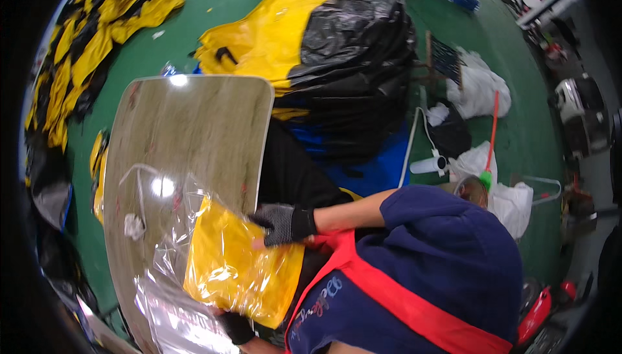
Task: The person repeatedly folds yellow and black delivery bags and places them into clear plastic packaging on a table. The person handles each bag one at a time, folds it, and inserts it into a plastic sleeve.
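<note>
A folded yellow sheet [243, 260], apparently of plastic, lies in a clear plastic bag [172, 260] over the near right edge of a pale-topped table [188, 127]. My right hand [282, 224], in a dark grey fingerless glove, is closed at the packet's upper right edge, with the thumb on the yellow side. The motion smears its fingers a little. My left hand [234, 325], also gloved, grips the lower edge of the bag; part of its fingers is hidden under the film. The bag's loose clear end spreads left across the tabletop.
A large yellow and black tarp [350, 49] lies heaped beyond the table, over blue sheeting [382, 166]. More yellow and black material [97, 49] lies at far left. White bags [476, 85] and a red-handled brush [495, 127] are on the green floor at right.
</note>
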The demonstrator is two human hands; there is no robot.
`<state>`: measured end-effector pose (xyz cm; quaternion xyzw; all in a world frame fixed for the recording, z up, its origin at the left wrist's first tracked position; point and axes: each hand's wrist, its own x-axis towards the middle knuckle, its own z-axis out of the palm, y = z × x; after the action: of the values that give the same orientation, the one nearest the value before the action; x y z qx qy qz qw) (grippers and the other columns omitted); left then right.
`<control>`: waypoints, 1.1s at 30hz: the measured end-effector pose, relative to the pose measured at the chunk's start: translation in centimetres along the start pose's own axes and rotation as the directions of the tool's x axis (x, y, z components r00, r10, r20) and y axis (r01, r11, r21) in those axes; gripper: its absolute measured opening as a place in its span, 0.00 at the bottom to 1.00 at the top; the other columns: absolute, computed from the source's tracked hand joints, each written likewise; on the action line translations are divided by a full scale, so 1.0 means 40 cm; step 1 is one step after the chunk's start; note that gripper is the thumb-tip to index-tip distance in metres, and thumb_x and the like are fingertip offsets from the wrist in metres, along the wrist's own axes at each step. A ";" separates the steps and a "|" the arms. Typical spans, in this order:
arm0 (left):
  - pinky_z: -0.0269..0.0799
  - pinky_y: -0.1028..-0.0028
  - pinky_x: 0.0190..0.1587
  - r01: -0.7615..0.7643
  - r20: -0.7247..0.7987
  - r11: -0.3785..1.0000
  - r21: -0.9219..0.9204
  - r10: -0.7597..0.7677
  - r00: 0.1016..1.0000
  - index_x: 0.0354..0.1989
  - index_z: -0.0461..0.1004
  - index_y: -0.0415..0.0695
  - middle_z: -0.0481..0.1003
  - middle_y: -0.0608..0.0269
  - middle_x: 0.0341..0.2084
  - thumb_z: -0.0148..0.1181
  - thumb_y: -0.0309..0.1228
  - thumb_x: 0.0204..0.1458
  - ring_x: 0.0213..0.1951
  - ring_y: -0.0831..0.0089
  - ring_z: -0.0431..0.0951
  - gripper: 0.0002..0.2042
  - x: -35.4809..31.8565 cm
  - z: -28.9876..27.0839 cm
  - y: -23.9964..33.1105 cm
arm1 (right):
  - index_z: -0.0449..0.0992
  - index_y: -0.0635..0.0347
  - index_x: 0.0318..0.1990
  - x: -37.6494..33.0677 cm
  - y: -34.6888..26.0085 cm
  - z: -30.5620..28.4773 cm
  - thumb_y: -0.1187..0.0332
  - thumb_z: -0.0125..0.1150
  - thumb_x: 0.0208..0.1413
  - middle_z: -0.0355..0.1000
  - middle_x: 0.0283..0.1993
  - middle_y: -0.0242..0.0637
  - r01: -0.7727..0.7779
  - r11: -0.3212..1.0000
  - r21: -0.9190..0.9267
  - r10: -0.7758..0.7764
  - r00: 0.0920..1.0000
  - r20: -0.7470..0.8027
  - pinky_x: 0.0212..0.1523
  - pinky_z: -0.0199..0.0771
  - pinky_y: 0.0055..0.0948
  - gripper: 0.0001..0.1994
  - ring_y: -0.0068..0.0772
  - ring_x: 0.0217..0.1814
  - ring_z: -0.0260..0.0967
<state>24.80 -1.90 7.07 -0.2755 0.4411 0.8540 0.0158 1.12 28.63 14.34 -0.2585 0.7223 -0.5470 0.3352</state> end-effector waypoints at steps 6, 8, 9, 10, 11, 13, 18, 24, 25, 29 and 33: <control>0.61 0.59 0.60 -0.068 -0.083 0.978 0.195 0.086 0.993 0.66 0.49 0.39 0.59 0.53 0.62 0.54 0.52 0.55 0.60 0.56 0.62 0.38 0.018 0.253 0.069 | 0.69 0.64 0.53 0.065 -0.071 -0.075 0.42 0.65 0.45 0.74 0.45 0.44 -0.192 0.959 0.209 0.195 0.981 0.007 0.45 0.73 0.29 0.36 0.35 0.46 0.73; 0.59 0.59 0.61 0.004 -0.095 1.000 0.010 -0.003 0.995 0.66 0.50 0.40 0.59 0.54 0.62 0.58 0.49 0.53 0.59 0.57 0.63 0.39 -0.053 0.254 0.015 | 0.68 0.63 0.55 0.032 -0.100 -0.061 0.50 0.66 0.49 0.73 0.48 0.41 -0.236 0.962 0.136 0.210 0.960 0.183 0.48 0.72 0.29 0.32 0.33 0.49 0.71; 0.59 0.59 0.61 0.111 -0.067 0.981 -0.156 -0.123 0.990 0.66 0.50 0.41 0.60 0.54 0.61 0.58 0.50 0.53 0.60 0.58 0.63 0.39 -0.073 0.165 -0.051 | 0.65 0.62 0.58 -0.011 -0.032 -0.019 0.55 0.67 0.50 0.72 0.51 0.40 -0.178 0.919 0.353 0.116 0.975 0.189 0.52 0.70 0.30 0.31 0.32 0.52 0.69; 0.59 0.62 0.62 0.207 -0.079 0.961 -0.184 -0.224 0.971 0.65 0.52 0.40 0.63 0.56 0.59 0.62 0.51 0.50 0.59 0.61 0.63 0.41 -0.090 0.102 -0.102 | 0.63 0.61 0.60 -0.051 0.042 0.025 0.61 0.68 0.50 0.70 0.54 0.38 -0.130 0.825 0.550 0.026 0.981 0.193 0.56 0.68 0.30 0.32 0.31 0.55 0.67; 0.59 0.62 0.62 0.116 -0.073 0.987 -0.111 -0.124 0.990 0.65 0.52 0.40 0.63 0.57 0.59 0.64 0.50 0.48 0.59 0.62 0.63 0.42 -0.124 0.090 -0.136 | 0.57 0.60 0.64 -0.089 0.057 0.036 0.68 0.70 0.48 0.66 0.59 0.37 -0.002 0.673 0.740 -0.092 0.992 0.086 0.62 0.63 0.30 0.37 0.30 0.61 0.63; 0.59 0.63 0.61 -0.060 -0.060 0.997 0.057 0.063 0.996 0.65 0.53 0.40 0.64 0.58 0.58 0.68 0.49 0.45 0.59 0.64 0.63 0.43 -0.190 0.138 -0.188 | 0.52 0.61 0.66 -0.155 0.044 0.025 0.71 0.72 0.45 0.59 0.65 0.37 -0.054 0.704 0.708 -0.087 0.983 0.162 0.67 0.55 0.31 0.42 0.30 0.68 0.53; 0.66 0.67 0.56 -0.289 0.050 0.918 0.273 0.286 0.957 0.62 0.57 0.42 0.69 0.58 0.53 0.75 0.42 0.38 0.54 0.64 0.70 0.43 -0.115 0.289 -0.065 | 0.52 0.61 0.67 -0.127 -0.047 -0.029 0.68 0.69 0.48 0.62 0.63 0.40 -0.214 0.928 0.305 0.161 0.968 0.192 0.65 0.55 0.31 0.40 0.31 0.67 0.54; 0.69 0.68 0.48 -0.386 -0.323 0.818 0.426 0.536 0.780 0.45 0.74 0.42 0.77 0.62 0.39 0.68 0.34 0.47 0.43 0.70 0.75 0.18 0.076 0.325 -0.169 | 0.64 0.63 0.58 0.035 -0.089 -0.055 0.61 0.74 0.42 0.64 0.60 0.44 0.471 0.877 0.099 -0.465 0.882 -0.076 0.66 0.51 0.33 0.36 0.37 0.66 0.56; 0.70 0.68 0.45 -0.312 -0.206 0.790 0.528 0.475 0.855 0.42 0.75 0.43 0.78 0.60 0.35 0.66 0.36 0.48 0.40 0.67 0.77 0.15 0.090 0.351 -0.157 | 0.66 0.62 0.54 0.052 -0.139 -0.060 0.61 0.74 0.42 0.67 0.55 0.43 0.455 0.887 0.082 -0.434 0.880 -0.194 0.62 0.58 0.33 0.32 0.36 0.61 0.61; 0.71 0.59 0.28 -0.415 0.442 -0.153 0.897 0.294 0.847 0.34 0.77 0.47 0.75 0.51 0.23 0.64 0.45 0.47 0.27 0.51 0.76 0.15 0.018 0.495 0.083 | 0.70 0.61 0.47 0.100 -0.224 -0.102 0.64 0.74 0.42 0.74 0.37 0.39 0.547 0.821 -0.167 -0.572 0.786 -0.235 0.44 0.73 0.29 0.25 0.35 0.39 0.74; 0.69 0.55 0.43 -0.237 0.791 -0.756 0.610 0.561 0.244 0.56 0.69 0.50 0.75 0.58 0.39 0.65 0.52 0.42 0.40 0.56 0.75 0.32 0.000 0.617 0.399 | 0.70 0.59 0.43 0.123 -0.140 -0.138 0.58 0.80 0.32 0.70 0.39 0.42 0.688 0.716 -0.118 -0.698 0.702 -0.142 0.43 0.71 0.36 0.31 0.43 0.41 0.71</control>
<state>9.21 7.16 30.29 0.0901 0.9256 -0.0556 -0.3633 -6.25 26.90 19.72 -0.4708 0.6137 -0.6329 0.0327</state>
